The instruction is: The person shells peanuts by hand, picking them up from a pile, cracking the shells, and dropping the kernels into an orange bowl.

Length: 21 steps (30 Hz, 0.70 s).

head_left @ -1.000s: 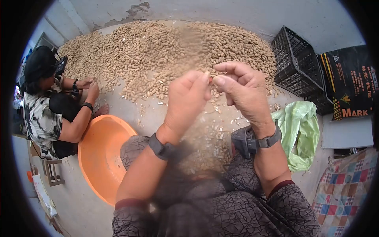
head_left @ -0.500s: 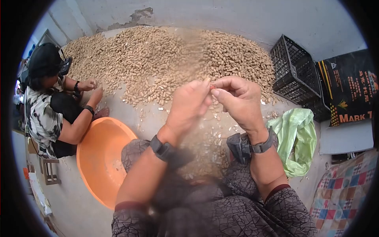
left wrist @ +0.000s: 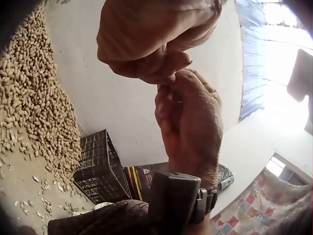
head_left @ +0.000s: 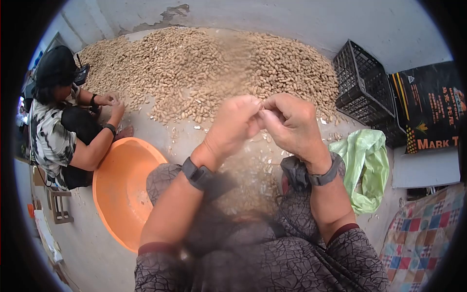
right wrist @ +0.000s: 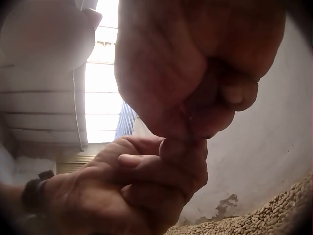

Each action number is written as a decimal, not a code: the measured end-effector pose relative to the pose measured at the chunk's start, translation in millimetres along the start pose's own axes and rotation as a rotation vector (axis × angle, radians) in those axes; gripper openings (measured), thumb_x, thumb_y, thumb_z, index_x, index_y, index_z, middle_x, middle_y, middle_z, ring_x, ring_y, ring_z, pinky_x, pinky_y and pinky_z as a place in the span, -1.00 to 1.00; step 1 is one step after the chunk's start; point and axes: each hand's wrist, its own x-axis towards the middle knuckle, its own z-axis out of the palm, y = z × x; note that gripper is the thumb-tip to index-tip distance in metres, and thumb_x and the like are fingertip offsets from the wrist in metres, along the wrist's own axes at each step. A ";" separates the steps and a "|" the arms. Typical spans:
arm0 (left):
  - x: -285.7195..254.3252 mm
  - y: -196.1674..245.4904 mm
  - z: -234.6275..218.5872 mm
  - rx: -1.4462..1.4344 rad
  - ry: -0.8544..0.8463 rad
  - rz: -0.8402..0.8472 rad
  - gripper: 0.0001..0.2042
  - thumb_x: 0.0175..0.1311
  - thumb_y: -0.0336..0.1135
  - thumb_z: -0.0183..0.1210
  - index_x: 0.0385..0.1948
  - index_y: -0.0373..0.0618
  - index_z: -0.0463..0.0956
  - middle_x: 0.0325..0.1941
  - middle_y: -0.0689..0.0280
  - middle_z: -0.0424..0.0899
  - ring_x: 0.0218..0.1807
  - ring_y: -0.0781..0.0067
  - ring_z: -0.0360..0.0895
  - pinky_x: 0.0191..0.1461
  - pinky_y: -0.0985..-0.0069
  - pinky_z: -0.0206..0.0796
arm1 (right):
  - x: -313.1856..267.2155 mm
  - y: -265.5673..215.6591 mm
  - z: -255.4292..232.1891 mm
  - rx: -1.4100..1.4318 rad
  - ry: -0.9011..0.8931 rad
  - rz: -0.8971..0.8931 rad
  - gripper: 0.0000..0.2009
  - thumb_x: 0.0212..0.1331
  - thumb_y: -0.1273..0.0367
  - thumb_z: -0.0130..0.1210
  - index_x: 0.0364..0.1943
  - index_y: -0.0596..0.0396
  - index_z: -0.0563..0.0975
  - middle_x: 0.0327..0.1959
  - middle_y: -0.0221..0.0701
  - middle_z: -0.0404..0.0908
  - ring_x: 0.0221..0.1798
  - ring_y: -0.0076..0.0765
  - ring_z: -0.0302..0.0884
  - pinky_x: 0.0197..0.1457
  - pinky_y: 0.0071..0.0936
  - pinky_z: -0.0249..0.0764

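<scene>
My left hand (head_left: pixel 231 121) and right hand (head_left: pixel 294 129) meet fingertip to fingertip in front of me, above the floor. Both have curled fingers and pinch a small peanut between thumb and forefinger; the fingertips hide nearly all of it. In the left wrist view the right hand (left wrist: pixel 193 117) shows from its palm side, its thumb and forefinger against the left fingertips. The right wrist view has the left hand (right wrist: pixel 142 181) below, its fingers folded in under the right fingertips. Beyond the hands spreads a large heap of unshelled peanuts (head_left: pixel 185 68).
An orange basin (head_left: pixel 104 194) stands at my left, beside a crouching person (head_left: pixel 56 131) in a black cap. To the right are a black crate (head_left: pixel 362 87), a light green plastic bag (head_left: pixel 362 165) and a black printed sack (head_left: pixel 428 107). Shell bits litter the floor.
My fingertips have come closer together, and the reddish kernel seen between them earlier is now covered. The right fingers have curled in from a more spread position.
</scene>
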 end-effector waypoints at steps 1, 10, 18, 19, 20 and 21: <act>-0.1 0.6 -0.8 -0.001 -0.001 -0.002 -0.76 0.31 -0.22 0.01 -0.46 -0.19 0.45 -0.60 0.43 0.42 -0.69 0.73 0.23 -0.67 0.76 -0.04 | -0.3 0.8 -0.4 -0.001 0.000 0.002 -0.98 -0.10 0.50 0.08 -0.54 0.14 0.51 -0.62 -0.24 0.51 -0.57 -0.18 0.51 -0.51 -0.36 0.40; -7.6 19.0 4.1 0.113 -0.049 -0.120 -0.83 0.23 -0.37 -0.06 -0.49 -0.21 0.47 -0.53 0.37 0.49 -0.59 0.72 0.24 -0.55 0.72 0.07 | 1.1 0.2 -4.9 -0.019 -0.028 -0.012 -0.97 -0.12 0.51 0.09 -0.59 0.17 0.50 -0.65 -0.24 0.50 -0.59 -0.16 0.51 -0.53 -0.36 0.40; -7.4 16.3 -8.6 0.077 -0.179 -0.185 -0.84 0.18 -0.42 -0.09 -0.46 -0.26 0.47 -0.46 0.26 0.55 -0.56 0.65 0.31 -0.52 0.71 0.12 | -2.4 -9.1 -10.5 0.108 -0.117 0.076 -0.96 -0.08 0.55 0.07 -0.58 0.21 0.52 -0.67 -0.30 0.56 -0.58 -0.37 0.60 -0.53 -0.48 0.46; -9.0 17.1 -6.4 0.078 -0.180 -0.184 -0.84 0.18 -0.42 -0.09 -0.46 -0.26 0.47 -0.46 0.26 0.55 -0.56 0.65 0.31 -0.52 0.71 0.12 | -2.8 -10.4 -11.3 0.108 -0.117 0.075 -0.96 -0.08 0.55 0.07 -0.58 0.21 0.52 -0.67 -0.30 0.56 -0.58 -0.37 0.60 -0.53 -0.48 0.46; -11.2 18.3 -3.1 0.002 -0.137 -0.191 -0.84 0.19 -0.41 -0.07 -0.46 -0.26 0.47 -0.45 0.26 0.55 -0.52 0.63 0.34 -0.48 0.71 0.15 | -3.2 -11.7 -11.9 0.118 -0.113 0.099 -0.96 -0.07 0.55 0.07 -0.57 0.22 0.53 -0.67 -0.31 0.56 -0.57 -0.40 0.60 -0.52 -0.50 0.46; -12.7 19.4 0.0 -0.074 -0.095 -0.198 -0.84 0.20 -0.40 -0.06 -0.47 -0.25 0.47 -0.43 0.25 0.55 -0.48 0.61 0.37 -0.44 0.70 0.19 | -3.7 -12.7 -12.4 0.127 -0.110 0.122 -0.96 -0.05 0.55 0.07 -0.56 0.22 0.54 -0.67 -0.31 0.56 -0.56 -0.43 0.60 -0.51 -0.51 0.46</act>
